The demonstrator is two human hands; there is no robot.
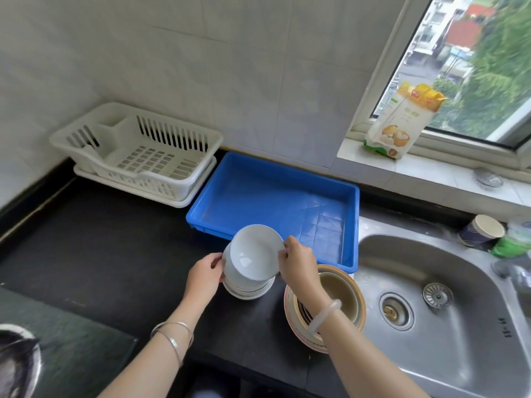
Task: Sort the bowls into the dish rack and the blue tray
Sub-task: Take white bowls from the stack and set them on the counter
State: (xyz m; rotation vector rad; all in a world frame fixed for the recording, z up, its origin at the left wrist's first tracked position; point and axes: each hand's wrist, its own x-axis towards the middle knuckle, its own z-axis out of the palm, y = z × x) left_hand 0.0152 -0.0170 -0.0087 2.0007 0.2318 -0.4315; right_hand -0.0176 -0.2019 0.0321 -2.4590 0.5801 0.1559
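Top bowl: we see a glossy white ceramic bowl [254, 252] tilted over a stack of white bowls [247, 290] on the black stone counter [100, 239].
Right hand [297, 261]: pinches its right rim.
Left hand [205, 272]: fingers curl around its left side, grasping it.
Blue rectangular plastic tray [258, 196]: just beyond the bowl.
White slotted plastic dish rack [172, 136]: far left, beside the tray.
Nested brown bowls [342, 294]: near right, under our right wrist.

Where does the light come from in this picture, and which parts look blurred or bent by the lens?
Head view: daylight enters through the window at upper right; a pale reflection sits inside the tilted white bowl; the food packet on the sill and the paper cup beside the sink look blurred; the wide lens makes the window frame lean.
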